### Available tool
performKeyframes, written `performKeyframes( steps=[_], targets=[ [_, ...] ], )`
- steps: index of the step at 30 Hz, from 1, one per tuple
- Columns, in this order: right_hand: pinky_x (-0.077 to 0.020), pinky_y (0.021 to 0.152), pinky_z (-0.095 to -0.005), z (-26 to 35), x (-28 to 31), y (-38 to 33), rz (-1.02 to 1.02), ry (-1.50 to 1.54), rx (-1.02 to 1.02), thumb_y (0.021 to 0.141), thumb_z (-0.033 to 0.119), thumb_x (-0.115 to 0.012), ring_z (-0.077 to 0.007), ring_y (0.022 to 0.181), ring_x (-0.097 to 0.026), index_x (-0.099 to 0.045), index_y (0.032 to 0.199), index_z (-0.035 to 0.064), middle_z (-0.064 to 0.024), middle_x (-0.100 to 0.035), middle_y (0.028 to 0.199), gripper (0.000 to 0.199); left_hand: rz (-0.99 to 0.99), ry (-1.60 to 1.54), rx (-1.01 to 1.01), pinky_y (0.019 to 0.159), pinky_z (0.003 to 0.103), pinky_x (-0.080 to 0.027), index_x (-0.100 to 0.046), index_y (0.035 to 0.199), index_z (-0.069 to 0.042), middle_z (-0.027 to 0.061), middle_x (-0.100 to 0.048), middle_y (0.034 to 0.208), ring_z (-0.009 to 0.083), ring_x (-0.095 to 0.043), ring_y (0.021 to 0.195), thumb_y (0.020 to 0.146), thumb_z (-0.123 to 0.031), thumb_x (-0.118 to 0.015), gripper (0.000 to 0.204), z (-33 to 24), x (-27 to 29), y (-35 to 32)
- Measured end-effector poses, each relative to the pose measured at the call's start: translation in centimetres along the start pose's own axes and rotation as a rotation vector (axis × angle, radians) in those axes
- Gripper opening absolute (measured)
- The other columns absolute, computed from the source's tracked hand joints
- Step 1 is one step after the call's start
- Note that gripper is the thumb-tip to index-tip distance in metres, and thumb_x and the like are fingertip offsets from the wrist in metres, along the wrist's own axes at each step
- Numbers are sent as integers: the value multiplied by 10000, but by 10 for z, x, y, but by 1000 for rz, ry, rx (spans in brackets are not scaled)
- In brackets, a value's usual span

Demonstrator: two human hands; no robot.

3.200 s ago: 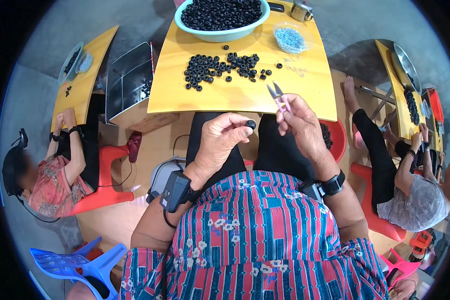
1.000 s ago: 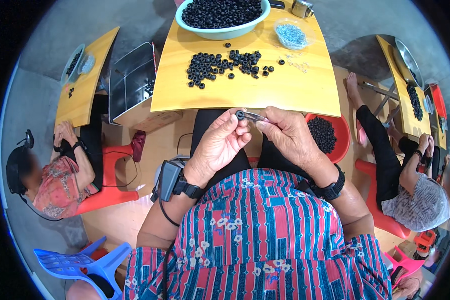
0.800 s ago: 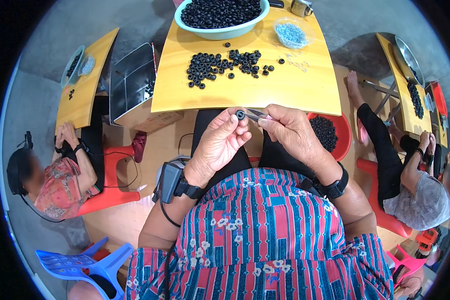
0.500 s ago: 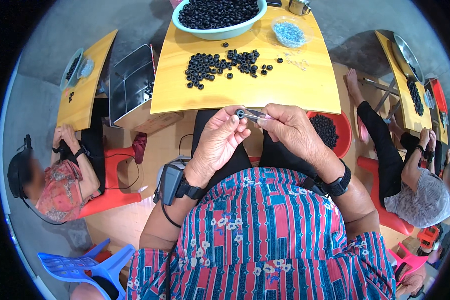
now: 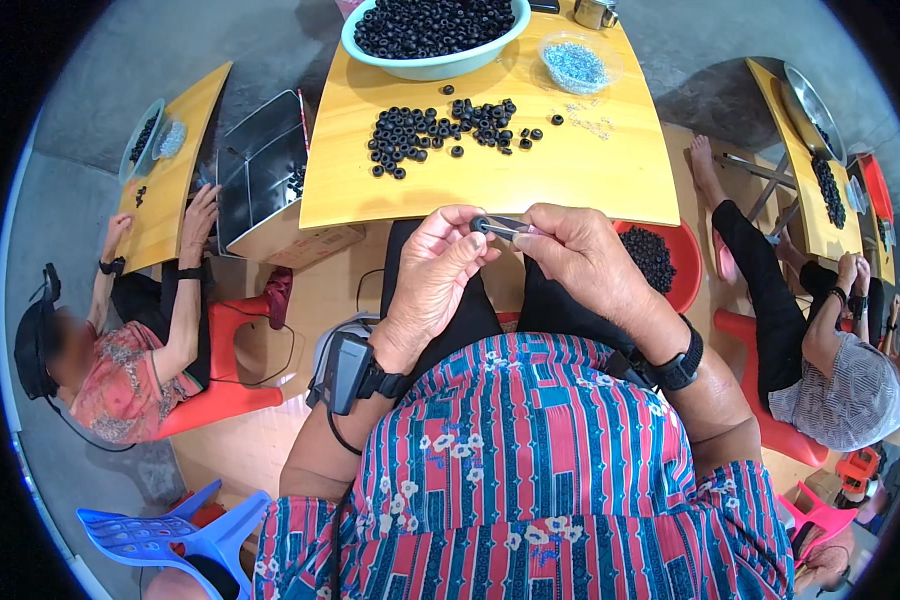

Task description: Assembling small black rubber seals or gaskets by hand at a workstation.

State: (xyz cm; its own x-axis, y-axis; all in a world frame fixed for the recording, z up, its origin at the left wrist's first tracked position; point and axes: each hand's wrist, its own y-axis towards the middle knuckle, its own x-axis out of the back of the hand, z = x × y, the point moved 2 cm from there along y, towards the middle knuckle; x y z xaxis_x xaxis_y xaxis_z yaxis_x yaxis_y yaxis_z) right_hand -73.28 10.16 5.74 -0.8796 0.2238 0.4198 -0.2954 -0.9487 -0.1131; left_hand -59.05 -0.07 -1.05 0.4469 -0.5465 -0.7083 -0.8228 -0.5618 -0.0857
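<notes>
Pinched in left hand [image 5: 432, 268], black ring [image 5: 479, 224] is met at frame centre by snips [image 5: 507, 228] clasped in right hand [image 5: 577, 255].

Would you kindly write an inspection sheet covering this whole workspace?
Surface: yellow tabletop, bearing a pale green basin of black rings and a clear tub of bluish pieces.
Things in hand: held ring, black; dark-bladed snips.
Clutter: loose rings spread mid-table; clear bits beside the tub.
Hands: left hand pinches the held ring; right hand grips the snips, blades at the ring.
Cables: black cable running from the wrist device, left arm.
Surroundings: seated left co-worker and right co-worker; red bowl of dark pieces.
</notes>
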Motion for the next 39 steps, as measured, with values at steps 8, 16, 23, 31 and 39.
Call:
performKeyframes(
  steps=[8, 16, 23, 31, 39],
  targets=[
    [-463, 604, -387, 12, 3, -4, -76, -237, 71, 823, 166, -584, -341, 656, -595, -587, 783, -1, -180, -586, 669, 172, -19, 141, -37, 800, 271, -533, -537, 1078, -15, 51, -602, 920, 100, -599, 848, 879, -66, -613, 219, -3, -3, -1],
    [-468, 607, -417, 9, 3, -4, -90, -325, 107, 820, 203, -587, -349, 694, -606, -601, 794, 34, -181, -590, 679, 171, -15, 124, -31, 797, 267, -533, -538, 1074, -17, 48, -597, 909, 95, -592, 822, 885, -93, -614, 217, -1, 1, 0],
    [-486, 596, -406, 19, 3, -9, -177, -557, 309, 764, 185, -610, -319, 653, -602, -624, 810, 87, -107, -581, 672, 109, 8, 87, -21, 778, 286, -535, -546, 1068, -25, 24, -584, 874, 82, -576, 778, 898, -122, -604, 204, -1, 1, -1],
    [-482, 550, -353, 23, 3, -17, -241, -878, 514, 714, 165, -611, -217, 674, -586, -620, 905, 118, -44, -530, 710, 197, 79, -60, 9, 753, 300, -546, -563, 1016, -62, 23, -592, 904, 81, -560, 753, 916, -162, -575, 142, -1, 3, 0],
    [-487, 560, -334, 23, 2, -20, -270, -868, 601, 699, 146, -610, -204, 670, -581, -623, 933, 96, -41, -533, 733, 240, 87, -88, 39, 760, 301, -544, -566, 1001, -64, 38, -613, 944, 80, -563, 748, 916, -164, -575, 131, -5, 0, -1]
  ],
)
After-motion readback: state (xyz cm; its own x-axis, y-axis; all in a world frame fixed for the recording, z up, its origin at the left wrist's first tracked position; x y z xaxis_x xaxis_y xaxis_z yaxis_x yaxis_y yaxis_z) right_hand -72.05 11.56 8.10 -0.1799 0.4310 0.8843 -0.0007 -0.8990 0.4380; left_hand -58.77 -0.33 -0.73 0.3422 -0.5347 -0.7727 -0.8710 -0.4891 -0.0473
